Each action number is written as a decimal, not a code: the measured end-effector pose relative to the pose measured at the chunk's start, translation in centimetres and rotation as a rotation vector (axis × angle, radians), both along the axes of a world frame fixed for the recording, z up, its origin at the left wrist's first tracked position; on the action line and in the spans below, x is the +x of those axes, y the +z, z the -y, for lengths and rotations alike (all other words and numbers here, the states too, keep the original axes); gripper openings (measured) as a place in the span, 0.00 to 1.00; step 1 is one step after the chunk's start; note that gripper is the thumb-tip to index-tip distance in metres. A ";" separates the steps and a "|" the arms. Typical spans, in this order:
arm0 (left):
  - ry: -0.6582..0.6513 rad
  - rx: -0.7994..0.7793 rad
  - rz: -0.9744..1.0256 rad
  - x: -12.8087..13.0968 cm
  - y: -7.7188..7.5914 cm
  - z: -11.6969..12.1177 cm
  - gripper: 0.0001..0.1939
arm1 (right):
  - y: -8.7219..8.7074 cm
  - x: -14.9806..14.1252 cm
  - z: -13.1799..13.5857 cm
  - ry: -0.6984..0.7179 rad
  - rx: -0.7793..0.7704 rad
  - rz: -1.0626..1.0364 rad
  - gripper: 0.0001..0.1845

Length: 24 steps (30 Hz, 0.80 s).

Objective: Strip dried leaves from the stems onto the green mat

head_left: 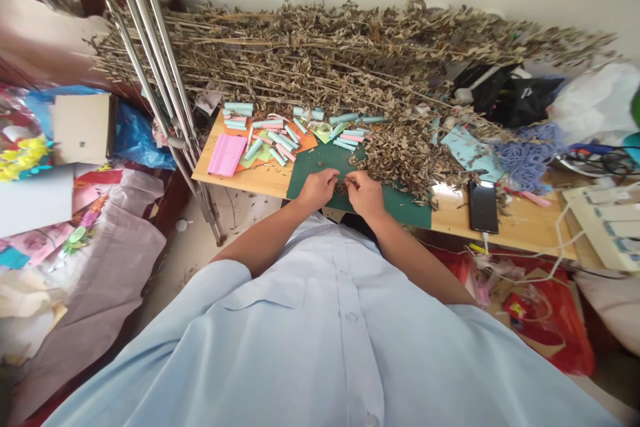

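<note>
My left hand (317,190) and my right hand (365,193) meet over a dark green cutting mat (313,167), their fingertips pinching a small dried leafy stem (342,185). Just beyond my right hand, a heap of dried brown leaves (400,160) lies on the mat. Long dried leafy branches (320,60) stretch across the table's far side. Left of the mat are several pale blue paper rolls (267,137), pink paper strips, and a pink paper stack (227,155). The wooden table (250,180) runs under all of this.
A black smartphone (483,205) lies on the table, right of the mat, with a cable at its end. Blue yarn (530,157) and black bags (510,97) sit beyond it. Metal tubes (150,80) stand at the table's left end. Red bags (550,320) lie on the floor.
</note>
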<state>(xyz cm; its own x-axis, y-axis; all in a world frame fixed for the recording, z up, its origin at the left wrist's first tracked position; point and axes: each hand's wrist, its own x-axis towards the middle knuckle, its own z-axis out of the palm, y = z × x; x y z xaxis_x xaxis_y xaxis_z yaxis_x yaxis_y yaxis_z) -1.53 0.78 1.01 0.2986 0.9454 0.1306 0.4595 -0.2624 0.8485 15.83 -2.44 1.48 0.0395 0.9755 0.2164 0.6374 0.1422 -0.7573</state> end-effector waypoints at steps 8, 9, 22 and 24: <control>0.004 -0.028 -0.067 -0.1 0.4 -0.2 0.17 | 0.0 0.2 0.1 -0.016 -0.005 0.016 0.12; -0.013 -0.014 -0.088 -0.1 0.5 -0.2 0.18 | 0.0 0.2 0.1 -0.017 -0.013 0.017 0.12; -0.057 0.084 -0.118 -0.2 0.6 -0.4 0.18 | 0.7 0.3 0.1 -0.002 -0.009 0.043 0.12; -0.063 0.080 -0.100 -0.2 0.7 -0.4 0.18 | 0.8 0.3 0.1 -0.016 0.014 0.051 0.12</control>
